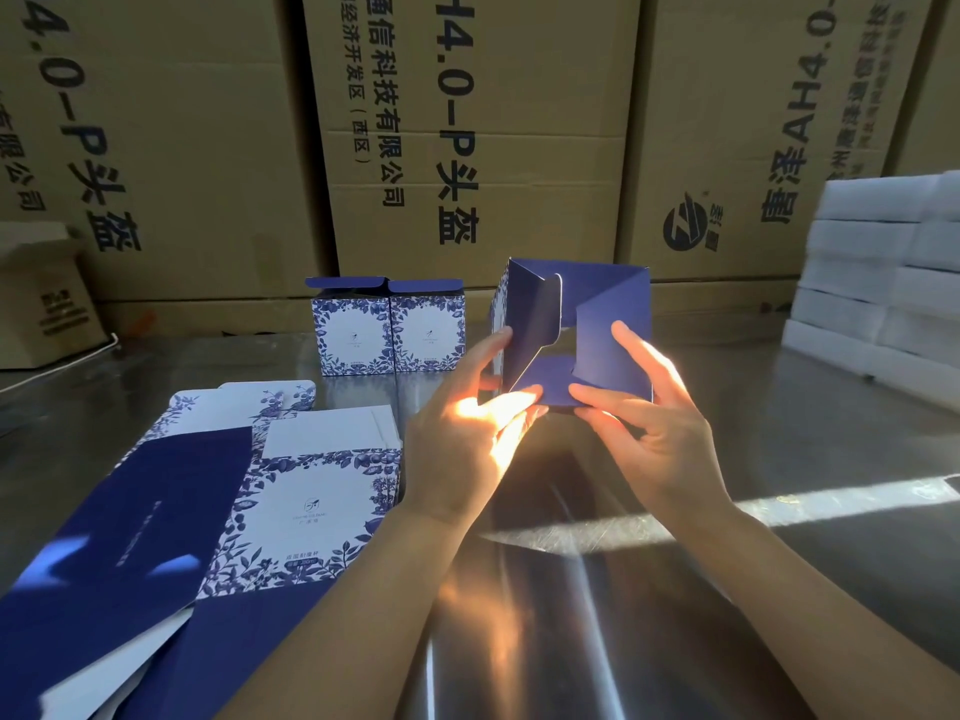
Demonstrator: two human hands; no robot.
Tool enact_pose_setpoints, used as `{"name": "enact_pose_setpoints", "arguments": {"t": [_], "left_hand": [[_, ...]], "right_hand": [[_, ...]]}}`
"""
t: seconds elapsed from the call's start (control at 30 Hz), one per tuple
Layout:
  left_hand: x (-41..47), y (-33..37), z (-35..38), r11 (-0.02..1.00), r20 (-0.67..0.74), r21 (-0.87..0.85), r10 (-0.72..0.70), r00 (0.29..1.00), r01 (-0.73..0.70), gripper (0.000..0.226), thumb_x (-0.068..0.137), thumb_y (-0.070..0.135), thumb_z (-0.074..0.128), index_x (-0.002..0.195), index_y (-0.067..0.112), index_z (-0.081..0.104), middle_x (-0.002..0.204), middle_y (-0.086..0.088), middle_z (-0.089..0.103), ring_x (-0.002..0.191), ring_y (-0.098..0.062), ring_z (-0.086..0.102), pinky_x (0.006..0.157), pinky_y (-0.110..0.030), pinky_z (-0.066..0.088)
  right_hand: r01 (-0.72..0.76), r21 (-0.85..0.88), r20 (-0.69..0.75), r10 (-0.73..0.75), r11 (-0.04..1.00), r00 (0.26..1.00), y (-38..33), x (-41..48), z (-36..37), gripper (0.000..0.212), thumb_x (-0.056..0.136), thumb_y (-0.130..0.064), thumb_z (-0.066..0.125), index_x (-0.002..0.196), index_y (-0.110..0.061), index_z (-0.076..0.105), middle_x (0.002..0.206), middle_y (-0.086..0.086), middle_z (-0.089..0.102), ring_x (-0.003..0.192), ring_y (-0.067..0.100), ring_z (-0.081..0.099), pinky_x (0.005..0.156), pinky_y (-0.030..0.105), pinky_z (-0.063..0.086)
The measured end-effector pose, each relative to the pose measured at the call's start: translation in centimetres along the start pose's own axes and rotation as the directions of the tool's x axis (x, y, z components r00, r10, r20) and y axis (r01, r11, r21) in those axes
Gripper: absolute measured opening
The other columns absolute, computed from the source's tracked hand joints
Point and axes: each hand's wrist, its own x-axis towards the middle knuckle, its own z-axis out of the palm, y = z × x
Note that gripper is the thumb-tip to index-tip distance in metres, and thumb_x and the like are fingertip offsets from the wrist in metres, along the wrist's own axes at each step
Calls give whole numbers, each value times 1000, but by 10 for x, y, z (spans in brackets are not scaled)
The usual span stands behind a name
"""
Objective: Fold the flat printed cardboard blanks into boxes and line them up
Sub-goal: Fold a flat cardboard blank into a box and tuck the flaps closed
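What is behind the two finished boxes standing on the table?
Directly behind the two finished boxes stands a wall of large brown cartons with black print. The boxes cover the cartons' lowest strip and the table edge there, so whether they touch cannot be told.

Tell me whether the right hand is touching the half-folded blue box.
Touching. In the head view the right hand lays its thumb and forefinger on the inner flaps of the half-folded box, with no gap showing.

Bare table [597, 589] ahead; flat blanks [291, 511] left, foam stack [878, 283] right.
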Motion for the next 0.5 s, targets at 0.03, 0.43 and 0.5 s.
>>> {"name": "enact_pose_setpoints", "arguments": {"t": [0.03, 0.43, 0.5], "left_hand": [[0, 0, 0, 1000, -5, -1, -1, 1000, 1, 17, 69, 18, 83, 84, 21, 77, 123, -5, 63, 68, -13, 68, 56, -25, 55], [1, -2, -1, 998, -45, 38, 55, 997, -54, 12, 71, 13, 82, 81, 15, 76, 121, -3, 64, 60, -12, 67, 51, -23, 54], [1, -3, -2, 994, -43, 80, 75, 996, -72, 10, 71, 16, 82, 79, 18, 76, 119, 0, 66, 58, -11, 66, 47, -20, 48]], "right_hand": [[1, -5, 3, -1, 1000, 1000, -1, 0, 0, 26, 83, -4, 70, 103, -20, 74, 143, -22, 34, 130, 2, 41, 95, -1, 25], [-54, -34, 0, 54, 998, 999, -3, 2, -2, 23, 83, -10, 70, 106, -16, 73, 138, -18, 41, 128, 3, 41, 100, 2, 27], [-64, -31, 8, 65, 997, 998, -4, 2, -2, 23, 84, -10, 69, 106, -17, 73, 137, -20, 42, 128, 3, 42, 102, 6, 29]]}}
